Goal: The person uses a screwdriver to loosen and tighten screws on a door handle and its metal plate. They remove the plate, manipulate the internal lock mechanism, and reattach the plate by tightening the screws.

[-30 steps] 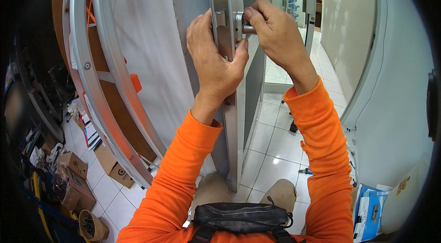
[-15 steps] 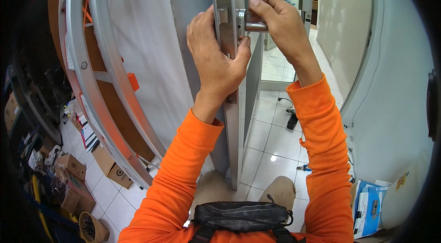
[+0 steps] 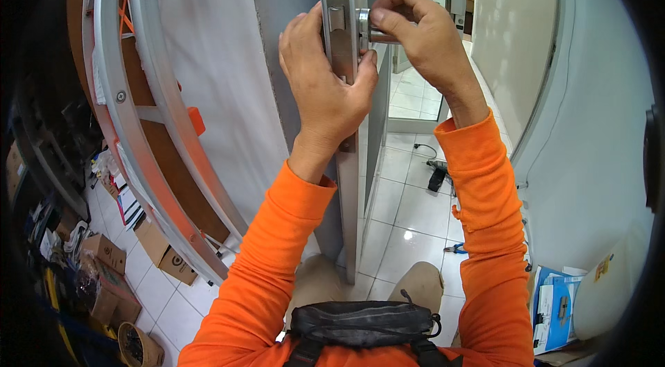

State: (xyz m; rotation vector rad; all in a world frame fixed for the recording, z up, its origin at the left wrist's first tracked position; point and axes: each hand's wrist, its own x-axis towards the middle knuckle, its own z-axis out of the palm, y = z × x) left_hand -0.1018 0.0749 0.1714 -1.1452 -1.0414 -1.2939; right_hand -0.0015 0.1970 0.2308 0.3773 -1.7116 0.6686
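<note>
A door stands edge-on before me, a long metal lock plate (image 3: 339, 51) with a latch set in its narrow edge (image 3: 350, 221). My left hand (image 3: 324, 93) is wrapped around that edge, fingers on the left face and thumb at the right by the handle's base. On the right face sits a shiny lever door handle (image 3: 382, 38) with a metal base (image 3: 364, 24). My right hand (image 3: 429, 38) is closed at the lever beside this base, thumb and forefinger pinched together. Any small part between those fingertips is hidden.
Curved metal frames (image 3: 121, 97) lean at the left, near cardboard boxes (image 3: 165, 252) and a basket (image 3: 138, 345). A corded power tool (image 3: 438, 176) and blue-handled pliers (image 3: 455, 248) lie on the tiled floor. A blue-and-white box (image 3: 554, 308) stands right.
My right hand has shifted slightly left and up, its thumb and forefinger nearer the handle's base. The left hand keeps its hold on the door edge. The view has shifted slightly.
</note>
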